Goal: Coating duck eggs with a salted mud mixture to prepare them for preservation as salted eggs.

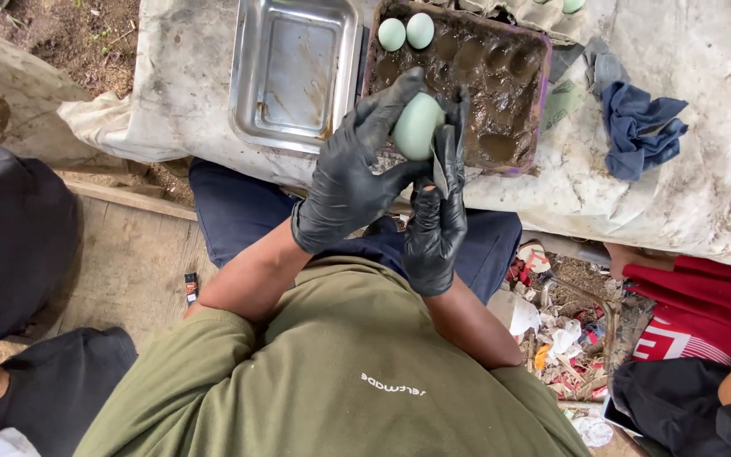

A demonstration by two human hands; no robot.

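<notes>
Holding the pale green, smooth oval egg between them, the left hand in a black rubber glove wraps its fingers around the shell, and the right hand in a black glove closes on its right side, with a small grey blade-like piece beside it. The egg looks light, stiff but fragile, probably slippery against wet gloves; a wide grip around its middle seems safest. Behind it, the brown muddy tray with a purple rim holds two more green eggs in its far-left corner. To its left, the shiny rectangular metal tray holds only dirty smears.
</notes>
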